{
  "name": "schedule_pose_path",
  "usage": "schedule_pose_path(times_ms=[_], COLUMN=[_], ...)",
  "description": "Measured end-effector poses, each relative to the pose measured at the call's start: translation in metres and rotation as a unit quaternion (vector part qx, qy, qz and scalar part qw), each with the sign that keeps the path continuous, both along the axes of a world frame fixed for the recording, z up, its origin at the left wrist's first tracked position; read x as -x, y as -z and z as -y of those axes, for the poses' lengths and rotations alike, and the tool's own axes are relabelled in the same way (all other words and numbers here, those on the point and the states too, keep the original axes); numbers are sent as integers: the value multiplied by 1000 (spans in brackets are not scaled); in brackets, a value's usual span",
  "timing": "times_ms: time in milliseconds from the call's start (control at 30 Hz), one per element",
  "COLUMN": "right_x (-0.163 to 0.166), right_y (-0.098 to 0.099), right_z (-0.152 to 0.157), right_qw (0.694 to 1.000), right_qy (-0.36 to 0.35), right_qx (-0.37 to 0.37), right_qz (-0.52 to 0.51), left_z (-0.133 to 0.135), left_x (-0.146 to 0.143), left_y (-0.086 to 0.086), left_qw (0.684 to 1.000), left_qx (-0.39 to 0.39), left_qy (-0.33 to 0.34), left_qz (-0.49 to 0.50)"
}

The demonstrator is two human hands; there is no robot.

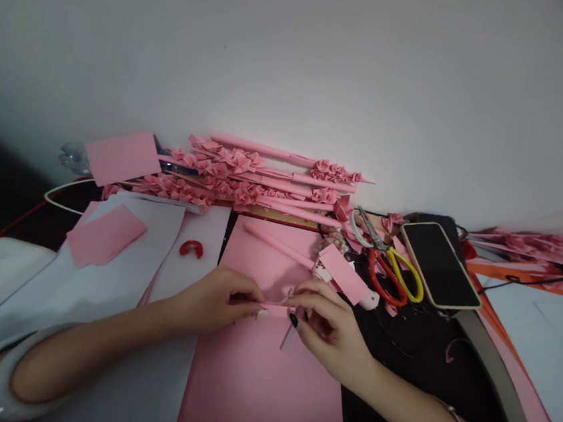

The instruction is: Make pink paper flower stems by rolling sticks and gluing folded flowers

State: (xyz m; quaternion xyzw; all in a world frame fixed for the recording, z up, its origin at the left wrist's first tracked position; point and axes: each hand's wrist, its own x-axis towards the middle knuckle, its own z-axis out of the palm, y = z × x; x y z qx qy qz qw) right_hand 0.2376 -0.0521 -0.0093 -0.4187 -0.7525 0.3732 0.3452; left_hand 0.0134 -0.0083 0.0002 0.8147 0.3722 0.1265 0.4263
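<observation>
Between my two hands runs a thin pink paper piece (277, 306), level above a large pink paper sheet (268, 384). My left hand (224, 302) pinches its left end between thumb and fingers. At the other end my right hand (323, 319) pinches it too, and a narrow pale strip (288, 338) hangs down below those fingers. Just beyond the hands lies a rolled pink paper stick (278, 245). A small pink paper rectangle (344, 273) rests right of it, on top of a whitish item I cannot make out fully.
Folded pink paper flowers on stems (245, 173) are piled along the wall. Red-and-yellow-handled scissors (389, 269) and a phone (439, 264) lie at right. White sheets (146, 351), a stack of pink cards (106, 236) and a red curved piece (191, 248) lie at left.
</observation>
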Motion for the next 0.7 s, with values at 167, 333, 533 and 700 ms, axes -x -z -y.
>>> schedule_pose_path(times_ms=[167,333,533,700], right_x=[0,0,0,-1], right_y=[-1,0,1,0], right_z=[0,0,0,0], right_qw=[1000,1000,1000,1000], right_qy=[5,9,17,13], right_qx=[-2,-13,-5,1], right_qz=[-2,-1,4,3], left_z=[0,0,0,0], left_x=[0,0,1,1], left_y=[0,1,2,1], left_qw=[1000,1000,1000,1000], left_qx=[1,0,-8,4], left_qy=[-2,-3,-3,-6], left_qz=[1,1,-2,-4])
